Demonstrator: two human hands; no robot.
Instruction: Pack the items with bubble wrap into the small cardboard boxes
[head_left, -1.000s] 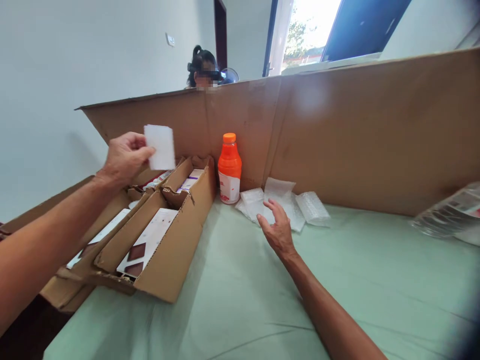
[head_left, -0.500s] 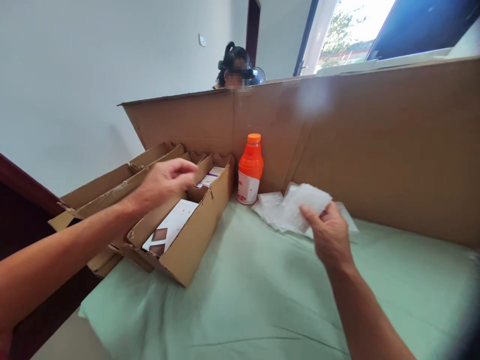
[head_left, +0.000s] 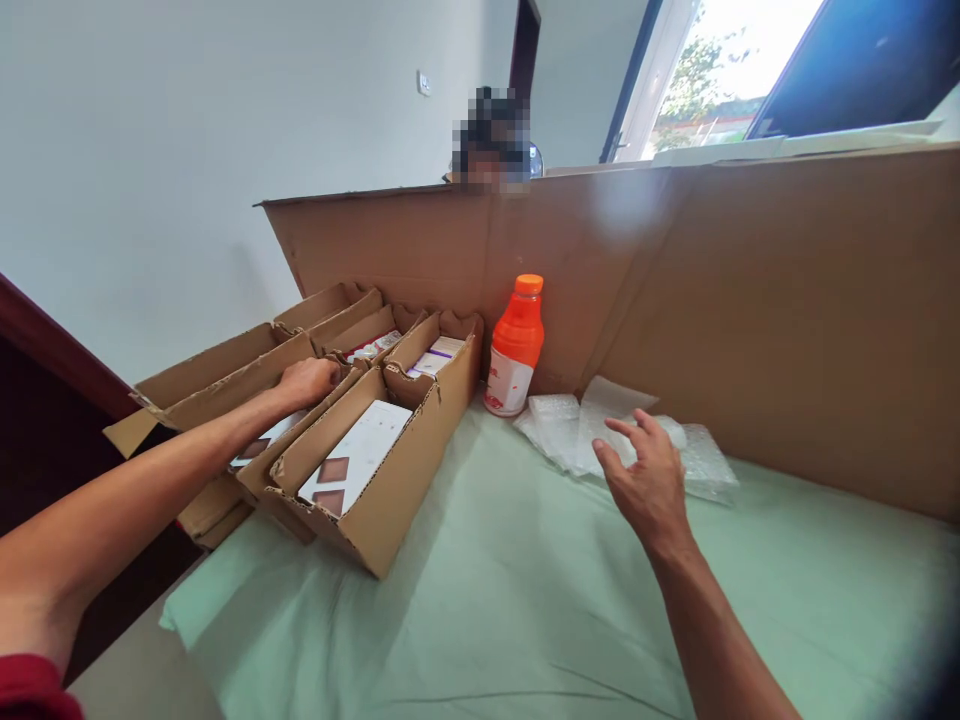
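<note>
My left hand (head_left: 309,382) reaches down into the second cardboard tray (head_left: 279,478), its fingers curled and their tips hidden. Under my wrist a white box (head_left: 274,437) partly shows in that tray. The nearer divided tray (head_left: 397,500) holds a white box with brown squares (head_left: 356,452) and, farther back, white packs with a purple stripe (head_left: 436,357). My right hand (head_left: 646,475) is open, fingers apart, over clear bubble-wrap pouches (head_left: 555,410) on the green cloth. Nothing appears to be in its fingers.
An orange bottle (head_left: 517,340) stands upright between the trays and the pouches. A tall cardboard panel (head_left: 787,300) rises behind them. A green cloth (head_left: 525,600) covers the table. More cardboard trays (head_left: 210,375) stand at left. Behind the panel is another person (head_left: 491,140).
My left hand has gone down into the second tray from above the nearer one. My right hand has let go of the bubble-wrap pouch and spread its fingers. The view has shifted slightly.
</note>
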